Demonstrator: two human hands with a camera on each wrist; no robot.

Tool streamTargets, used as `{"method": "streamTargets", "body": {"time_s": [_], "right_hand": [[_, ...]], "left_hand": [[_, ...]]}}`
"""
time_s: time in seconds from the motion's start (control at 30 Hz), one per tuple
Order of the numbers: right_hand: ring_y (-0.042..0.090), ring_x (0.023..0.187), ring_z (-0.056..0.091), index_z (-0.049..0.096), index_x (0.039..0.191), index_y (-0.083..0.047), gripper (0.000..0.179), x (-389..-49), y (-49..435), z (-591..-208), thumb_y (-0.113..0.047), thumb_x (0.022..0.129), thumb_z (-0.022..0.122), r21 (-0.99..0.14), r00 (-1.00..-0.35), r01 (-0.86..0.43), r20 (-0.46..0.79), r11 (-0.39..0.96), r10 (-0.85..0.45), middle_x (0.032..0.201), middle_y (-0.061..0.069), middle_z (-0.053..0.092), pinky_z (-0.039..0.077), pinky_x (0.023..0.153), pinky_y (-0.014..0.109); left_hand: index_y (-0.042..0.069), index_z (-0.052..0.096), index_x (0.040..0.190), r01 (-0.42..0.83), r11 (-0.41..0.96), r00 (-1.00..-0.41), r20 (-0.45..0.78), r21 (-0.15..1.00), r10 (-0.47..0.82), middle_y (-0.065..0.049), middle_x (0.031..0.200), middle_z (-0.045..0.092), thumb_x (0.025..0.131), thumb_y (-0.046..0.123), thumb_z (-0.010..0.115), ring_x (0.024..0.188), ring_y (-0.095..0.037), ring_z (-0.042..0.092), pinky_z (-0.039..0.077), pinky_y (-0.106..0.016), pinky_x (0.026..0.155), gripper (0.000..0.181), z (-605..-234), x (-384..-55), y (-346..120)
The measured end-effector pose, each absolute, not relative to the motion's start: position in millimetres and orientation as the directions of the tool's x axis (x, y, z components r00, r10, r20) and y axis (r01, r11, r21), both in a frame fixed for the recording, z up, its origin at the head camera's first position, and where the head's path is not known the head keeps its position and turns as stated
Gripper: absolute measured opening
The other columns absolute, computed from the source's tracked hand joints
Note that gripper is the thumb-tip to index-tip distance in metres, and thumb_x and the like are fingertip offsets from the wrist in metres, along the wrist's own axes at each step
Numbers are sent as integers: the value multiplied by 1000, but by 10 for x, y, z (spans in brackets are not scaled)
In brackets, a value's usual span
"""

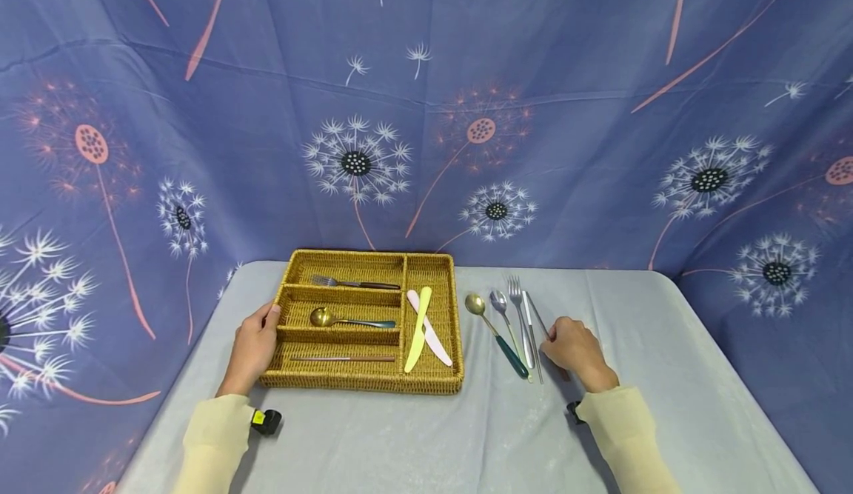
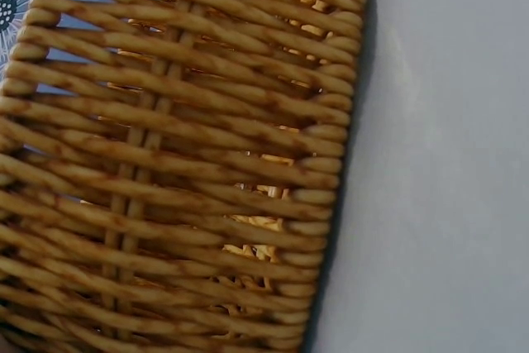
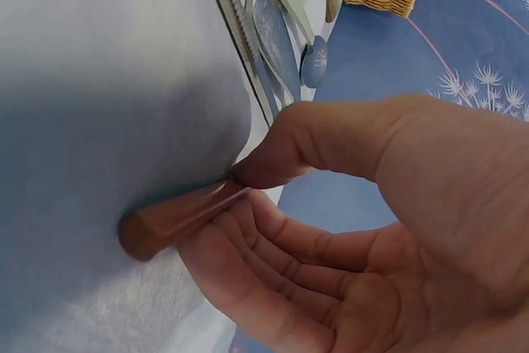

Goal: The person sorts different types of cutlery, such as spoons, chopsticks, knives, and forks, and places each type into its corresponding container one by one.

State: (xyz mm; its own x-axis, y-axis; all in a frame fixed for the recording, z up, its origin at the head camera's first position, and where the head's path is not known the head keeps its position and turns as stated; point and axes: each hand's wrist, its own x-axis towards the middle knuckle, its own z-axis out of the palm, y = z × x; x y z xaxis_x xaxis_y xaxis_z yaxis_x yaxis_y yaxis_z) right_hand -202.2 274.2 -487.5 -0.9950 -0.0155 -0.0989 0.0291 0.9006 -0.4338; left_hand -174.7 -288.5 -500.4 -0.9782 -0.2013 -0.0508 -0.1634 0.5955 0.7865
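Note:
My left hand (image 1: 252,346) holds the left side of a woven cutlery tray (image 1: 426,384), thumb over the rim. In the left wrist view, the tray's woven wall (image 2: 182,155) fills most of the picture. My right hand (image 1: 574,347) pinches a metal chopstick with a brown handle (image 3: 178,221) between thumb and fingers, low over the table. Left of that hand lie a gold spoon with a green handle (image 1: 512,357), a smaller silver spoon (image 1: 498,301), a fork (image 1: 516,298), a knife (image 1: 529,338) and a thin metal stick (image 1: 537,361).
In the tray's left compartments lie a dark-handled fork (image 1: 366,284), a gold spoon with a blue-green handle (image 1: 363,322) and a brown-ended chopstick (image 1: 366,359). The right compartment has crossed yellow (image 1: 417,338) and pink (image 1: 436,346) knives. A blue patterned cloth (image 1: 566,146) hangs behind the table.

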Motion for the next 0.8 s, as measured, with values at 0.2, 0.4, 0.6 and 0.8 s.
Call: {"method": "streamTargets", "body": {"time_s": [0.2,0.4,0.6,0.8], "right_hand": [[20,57,52,57,64,-10,19,-1973,2778,-4893,-6,81,66,-434,-993,44,-116,900,-8,61,3,55,41,52,32],[20,59,54,58,66,-9,16,-1909,2811,-4879,-7,78,69,-438,-995,48,-102,898,4,64,4,57,42,52,32],[21,61,58,62,71,-7,13,-1845,2840,-4868,-7,79,72,-436,-996,48,-90,899,9,69,5,63,47,54,35],[20,50,58,61,76,-6,14,-1771,2836,-4848,-8,82,74,-457,-996,54,-90,888,14,67,5,62,47,53,35]], "left_hand": [[0,33,167,-158,594,-978,-44,789,-201,-31,166,37,118,46,28,155,-52,30,25,-66,128,67,-5016,-1746,-2886],[0,33,167,-161,597,-978,-46,786,-203,-31,166,37,118,46,28,156,-51,30,25,-65,129,67,-5027,-1748,-2892],[-1,35,166,-163,597,-976,-42,786,-212,-31,165,38,119,44,29,155,-52,31,26,-65,128,66,-5038,-1754,-2889],[0,33,167,-162,601,-977,-43,783,-207,-30,166,37,118,45,28,156,-51,30,25,-65,129,66,-5041,-1752,-2890]]}}
